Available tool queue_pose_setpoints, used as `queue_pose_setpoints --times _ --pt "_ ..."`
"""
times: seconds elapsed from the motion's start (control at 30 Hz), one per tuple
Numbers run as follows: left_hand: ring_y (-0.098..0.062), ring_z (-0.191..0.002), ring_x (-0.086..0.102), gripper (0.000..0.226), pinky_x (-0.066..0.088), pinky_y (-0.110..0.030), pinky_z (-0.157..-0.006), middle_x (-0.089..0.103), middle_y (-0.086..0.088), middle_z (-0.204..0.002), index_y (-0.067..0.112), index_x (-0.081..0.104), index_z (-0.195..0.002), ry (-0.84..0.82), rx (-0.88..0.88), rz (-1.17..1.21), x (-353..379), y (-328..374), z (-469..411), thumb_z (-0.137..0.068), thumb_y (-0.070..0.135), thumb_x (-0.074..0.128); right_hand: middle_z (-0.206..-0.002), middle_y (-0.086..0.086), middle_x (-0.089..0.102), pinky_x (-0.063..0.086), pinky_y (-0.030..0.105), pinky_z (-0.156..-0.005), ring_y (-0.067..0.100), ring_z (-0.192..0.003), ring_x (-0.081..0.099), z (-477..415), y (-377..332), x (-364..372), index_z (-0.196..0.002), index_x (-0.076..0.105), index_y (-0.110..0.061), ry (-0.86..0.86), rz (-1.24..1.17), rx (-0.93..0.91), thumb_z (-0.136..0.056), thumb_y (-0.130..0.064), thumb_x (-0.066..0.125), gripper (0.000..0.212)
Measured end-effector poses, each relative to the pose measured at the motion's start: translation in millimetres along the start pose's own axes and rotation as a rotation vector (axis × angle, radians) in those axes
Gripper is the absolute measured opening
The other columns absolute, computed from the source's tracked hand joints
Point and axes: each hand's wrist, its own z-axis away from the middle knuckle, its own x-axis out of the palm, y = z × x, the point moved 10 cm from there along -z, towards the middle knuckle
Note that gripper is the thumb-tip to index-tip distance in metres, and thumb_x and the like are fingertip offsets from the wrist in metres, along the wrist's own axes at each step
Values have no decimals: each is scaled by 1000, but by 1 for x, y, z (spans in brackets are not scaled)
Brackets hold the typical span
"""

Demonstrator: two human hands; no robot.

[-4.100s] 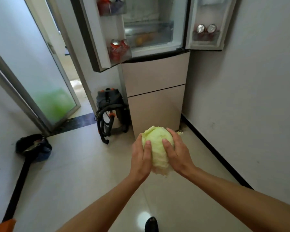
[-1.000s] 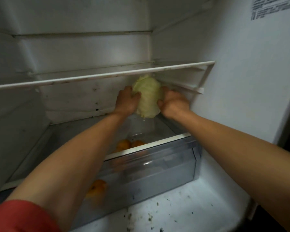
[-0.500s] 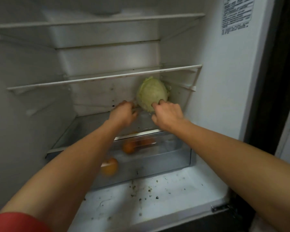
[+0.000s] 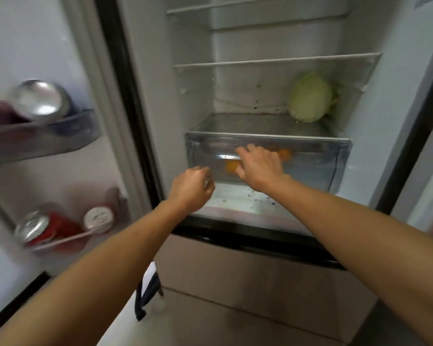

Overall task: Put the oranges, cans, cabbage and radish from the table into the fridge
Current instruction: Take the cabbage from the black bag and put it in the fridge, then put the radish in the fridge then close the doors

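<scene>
Stretching both bare forearms forward toward the open fridge (image 4: 160, 96). Passing, on the left, the inside of the open door (image 4: 60, 171): seeing two red cans (image 4: 35, 231) standing in its lower bin, blurred, and another can (image 4: 39, 101) sitting in the upper bin (image 4: 68, 131).

Holding the left hand (image 4: 191, 188) in the air just in front of the fridge's bottom ledge, fingers loosely curled, gripping nothing. Holding the right hand (image 4: 259, 168) a little farther in, fingers spread and relaxed, clasping nothing, lying across the clear front of the crisper drawer (image 4: 315, 163); not being able to tell whether the fingertips are touching the plastic or only hovering at it.

Seeing through that clear front the oranges (image 4: 284, 154) lying inside the drawer, one showing at each side of the right hand.

Finding farther back the cabbage (image 4: 310, 97), sitting on the glass cover (image 4: 248, 123) above the drawer, in the back right corner, close against the right wall, well apart from both hands. Seeing above it a white-edged shelf (image 4: 273, 59), and another shelf higher up.
</scene>
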Motion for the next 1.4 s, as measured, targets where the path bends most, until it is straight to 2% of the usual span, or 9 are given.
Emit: queue_pose_setpoints --times 0.07,0.23,0.37,0.5,0.7,0.87,1.1,1.27,1.4 --pt "-29 -97 61 24 49 -37 -77 67 -5 -108 17 63 -110 -42 -64 4 -6 -26 51 -92 28 52 -119 9 57 42 38 -73 31 -106 56 16 -41 4 -125 50 -18 -11 -44 -77 -91 -33 48 37" --pt "-28 -93 63 24 50 -36 -73 69 -3 -100 22 64 -107 -191 -195 -2 3 -82 175 -89 32 53 -123 7 57 48 41 -80 30 -108 56 67 -121 34 -130 51 -21 -82 -149 -207 -93 -36 46 41" --pt "-27 -93 61 25 49 -37 -74 68 -4 -104 18 64 -109 -242 -343 -57 -13 -137 285 -91 30 51 -122 4 58 48 38 -76 28 -103 59 120 -207 62 -126 53 -22 -163 -166 -339 -93 -37 46 37" --pt "-23 -99 59 28 47 -35 -79 66 0 -108 20 61 -115 -216 -522 -100 -58 -197 400 -93 33 49 -119 3 61 49 36 -76 28 -101 61 170 -309 66 -120 56 -24 -221 -235 -448 -91 -37 46 34" --pt "-18 -99 58 29 50 -36 -83 65 3 -109 24 59 -117 -251 -782 -168 -147 -272 589 -94 37 48 -126 2 57 47 39 -83 26 -109 58 263 -487 47 -131 50 -25 -287 -335 -636 -94 -39 46 40" --pt "-13 -96 60 27 51 -28 -83 63 1 -112 22 59 -118 -226 -1012 -159 -225 -310 720 -95 35 53 -130 -1 56 45 35 -84 24 -111 57 323 -627 10 -132 51 -26 -276 -433 -795 -94 -39 46 41" --pt "-9 -84 56 17 44 -22 -73 61 6 -99 19 61 -106 -118 -1241 -207 -319 -367 846 -94 29 54 -126 -1 57 45 34 -80 21 -108 59 380 -816 -33 -133 48 -25 -232 -452 -1056 -96 -40 43 40" --pt "-14 -85 56 27 41 -27 -71 65 -2 -105 17 60 -116 -77 -1388 -229 -353 -444 918 -93 28 53 -112 -2 61 46 27 -74 17 -94 61 405 -951 -37 -124 53 -24 -226 -505 -1213 -96 -41 45 33" --pt "-19 -92 60 26 38 -28 -66 65 -4 -105 15 61 -113 -41 -1495 -232 -389 -506 959 -93 27 50 -107 1 59 49 35 -76 24 -94 61 409 -1055 -38 -117 53 -22 -283 -543 -1307 -94 -36 46 27"
